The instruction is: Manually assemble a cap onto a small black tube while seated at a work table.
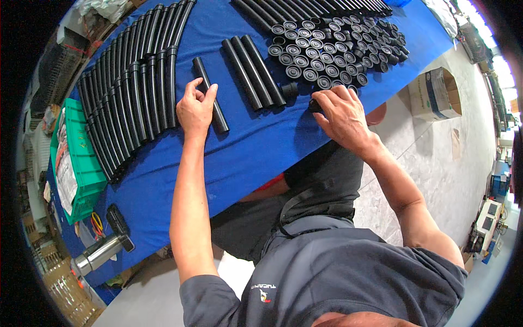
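Observation:
My left hand (195, 110) is closed on a short black tube (219, 117) lying slantwise on the blue cloth, its thumb and fingers round the upper half. Curled fingers of my right hand (340, 111) grip a dark round cap (314, 106) near the front edge of the table; most of the cap is hidden under them. Another black cap (290, 90) stands alone just left of that hand. Between my hands, farther back, three plain black tubes (253, 73) lie side by side. Many round black caps (327, 57) are spread beyond my right hand.
Rows of black tubes with wider collars (128, 95) cover the table's left side. More tubes (310, 10) lie along the back. A green crate (87, 163) and a silver cylindrical tool (101, 253) stand at the left. On the floor at right is a cardboard box (436, 94).

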Demonstrator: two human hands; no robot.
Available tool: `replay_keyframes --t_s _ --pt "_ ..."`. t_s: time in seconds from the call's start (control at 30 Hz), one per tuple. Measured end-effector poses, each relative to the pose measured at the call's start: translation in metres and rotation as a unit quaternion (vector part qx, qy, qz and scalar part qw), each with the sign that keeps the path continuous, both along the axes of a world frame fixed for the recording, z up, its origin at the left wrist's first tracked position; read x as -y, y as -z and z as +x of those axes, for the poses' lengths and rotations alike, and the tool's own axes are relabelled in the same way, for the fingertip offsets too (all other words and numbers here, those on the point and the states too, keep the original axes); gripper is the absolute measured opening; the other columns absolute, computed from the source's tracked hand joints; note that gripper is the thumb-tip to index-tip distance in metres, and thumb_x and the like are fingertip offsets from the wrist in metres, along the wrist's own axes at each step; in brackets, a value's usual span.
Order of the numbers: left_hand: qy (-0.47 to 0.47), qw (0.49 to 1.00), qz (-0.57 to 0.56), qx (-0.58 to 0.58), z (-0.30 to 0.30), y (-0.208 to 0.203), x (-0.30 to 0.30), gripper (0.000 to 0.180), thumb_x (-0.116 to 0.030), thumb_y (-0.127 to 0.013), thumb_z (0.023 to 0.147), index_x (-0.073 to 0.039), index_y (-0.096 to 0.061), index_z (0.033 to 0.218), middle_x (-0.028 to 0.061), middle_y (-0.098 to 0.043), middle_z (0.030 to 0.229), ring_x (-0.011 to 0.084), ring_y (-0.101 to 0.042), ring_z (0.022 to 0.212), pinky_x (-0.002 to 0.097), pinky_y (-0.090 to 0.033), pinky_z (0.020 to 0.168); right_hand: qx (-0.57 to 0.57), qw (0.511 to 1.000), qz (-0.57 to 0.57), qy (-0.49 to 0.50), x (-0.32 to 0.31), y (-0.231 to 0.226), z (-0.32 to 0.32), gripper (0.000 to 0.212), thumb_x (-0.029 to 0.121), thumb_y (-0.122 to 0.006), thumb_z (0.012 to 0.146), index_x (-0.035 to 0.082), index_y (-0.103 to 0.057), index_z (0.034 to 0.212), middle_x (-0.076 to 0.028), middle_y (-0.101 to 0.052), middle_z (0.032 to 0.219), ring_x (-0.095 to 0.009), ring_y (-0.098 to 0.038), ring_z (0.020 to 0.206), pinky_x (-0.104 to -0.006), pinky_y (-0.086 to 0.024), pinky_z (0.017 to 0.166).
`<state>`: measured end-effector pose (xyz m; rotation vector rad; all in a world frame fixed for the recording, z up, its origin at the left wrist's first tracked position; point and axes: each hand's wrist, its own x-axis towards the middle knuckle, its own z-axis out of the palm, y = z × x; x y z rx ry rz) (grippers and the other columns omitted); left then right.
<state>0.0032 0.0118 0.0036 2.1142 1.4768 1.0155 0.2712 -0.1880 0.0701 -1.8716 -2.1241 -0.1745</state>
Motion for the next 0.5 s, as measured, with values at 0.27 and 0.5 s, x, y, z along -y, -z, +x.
replay_keyframes --t_s 0.27,0.5 --pt "0.005 1.0 0.01 0.002 0.0 -0.002 0.001 0.041 -0.035 -0.075 0.08 -0.004 -0.067 0.106 0.0059 -0.06 0.06 0.0221 -0.06 0.056 0.037 -0.048 0.058 -0.021 0.996 0.076 0.032 -0.032 0.003 -0.008 0.028 0.033 -0.074 0.077 0.007 -0.064 0.081 -0.008 -0.056 0.085 -0.028 -0.054 0.087 -0.0401 -0.043 0.078" --pt "0.009 1.0 0.017 0.002 0.001 0.001 0.002 0.039 -0.03 -0.076 0.082 -0.001 -0.067 0.107 0.0055 -0.059 0.06 0.0149 -0.057 0.053 0.0324 -0.047 0.056 -0.034 0.996 0.041 0.069 -0.046 0.022 -0.017 0.023 0.027 -0.07 0.078 0.006 -0.063 0.074 -0.009 -0.055 0.08 -0.027 -0.054 0.086 -0.0402 -0.043 0.08"
